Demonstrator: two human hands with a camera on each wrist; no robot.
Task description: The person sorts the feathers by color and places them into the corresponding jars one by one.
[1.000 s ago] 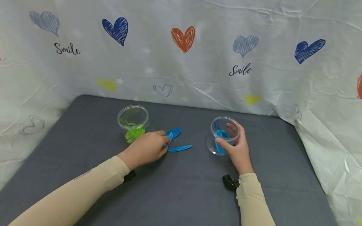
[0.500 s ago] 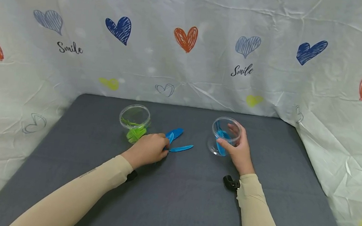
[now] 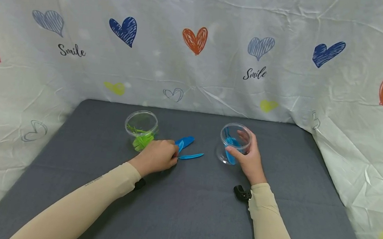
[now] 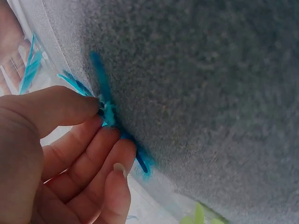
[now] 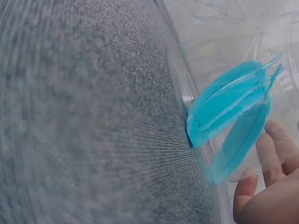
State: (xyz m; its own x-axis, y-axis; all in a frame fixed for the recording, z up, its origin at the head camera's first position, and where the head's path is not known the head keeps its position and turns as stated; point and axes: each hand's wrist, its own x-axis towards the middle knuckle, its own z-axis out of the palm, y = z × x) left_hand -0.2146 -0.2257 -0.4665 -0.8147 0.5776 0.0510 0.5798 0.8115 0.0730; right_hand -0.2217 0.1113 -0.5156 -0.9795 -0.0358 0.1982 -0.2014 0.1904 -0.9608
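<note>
Several blue feathers (image 3: 186, 141) lie on the dark grey tabletop, near the middle in the head view. My left hand (image 3: 157, 154) reaches down to them, and its thumb and fingertips pinch a blue feather (image 4: 107, 112) low against the cloth. The fingers partly hide how many feathers are between them. On the right, my right hand (image 3: 251, 159) grips a clear plastic cup (image 3: 220, 152) from its right side, thumb in front. The cup stands upright on the table. Inside it, blue feathers (image 5: 229, 102) lean against the wall.
A second clear plastic cup (image 3: 157, 126), left of the blue feathers, holds green feathers (image 3: 142, 142). Behind the table (image 3: 187, 210) and along its sides hangs a white curtain (image 3: 217, 61) printed with hearts.
My left hand has shifted slightly at the blue feathers, its fingertips drawing closer around them. The right hand stays around its cup, nearly still.
</note>
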